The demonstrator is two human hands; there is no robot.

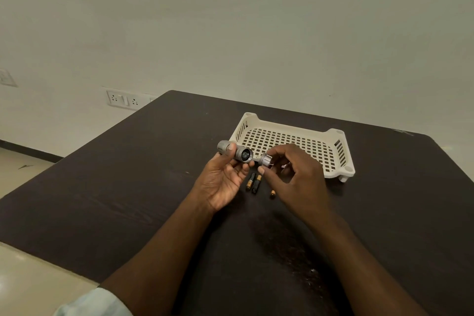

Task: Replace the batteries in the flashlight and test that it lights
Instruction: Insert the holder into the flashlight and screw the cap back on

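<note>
My left hand (222,182) grips a grey metal flashlight body (236,152) above the dark table, thumb across its barrel, its open end facing me. My right hand (289,177) pinches the separated grey end cap (265,160) between thumb and fingers, just right of that open end and apart from it. Two black-and-gold batteries (253,182) lie side by side on the table below the flashlight. A third battery (272,194) shows only its gold tip beside my right hand, the remainder hidden.
A cream slotted plastic tray (287,145) stands on the dark table (128,187) just beyond my hands, with nothing visible inside. A wall socket plate (125,100) is on the wall at the left. The table's left edge runs diagonally, with floor beyond.
</note>
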